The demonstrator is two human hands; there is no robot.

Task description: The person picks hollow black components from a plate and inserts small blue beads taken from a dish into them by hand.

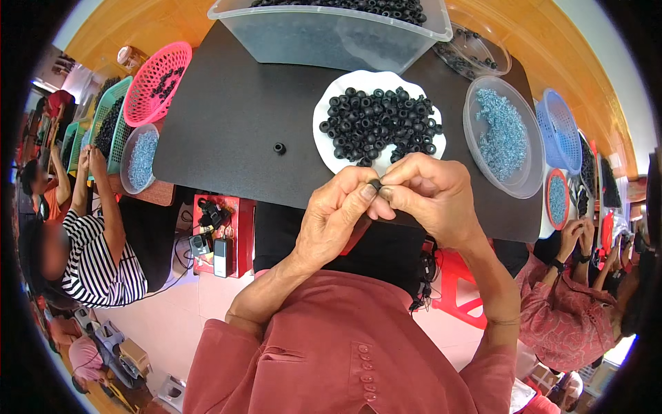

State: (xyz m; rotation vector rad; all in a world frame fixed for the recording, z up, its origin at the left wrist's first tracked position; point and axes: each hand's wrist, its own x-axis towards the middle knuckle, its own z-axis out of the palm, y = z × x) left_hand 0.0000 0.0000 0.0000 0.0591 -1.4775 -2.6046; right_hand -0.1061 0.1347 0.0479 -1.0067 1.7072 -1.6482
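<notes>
A small black ring-shaped part [375,184] is pinched between the fingertips of my left hand [343,210], just over the table's near edge. My right hand [431,196] meets it there, thumb and forefinger pressed together at the same part; whether they hold a second, smaller piece is hidden. Right beyond my hands a white scalloped plate [323,148] carries a heap of similar black parts [386,121]. One loose black part [279,148] lies on the dark table [227,110], left of the plate.
A clear bin [324,41] of black parts stands at the back. To the right is a round tub [472,131] of bluish clear pieces [501,131]. A pink basket [138,96] stands left. Co-workers sit on both sides. A red stool [452,286] is below.
</notes>
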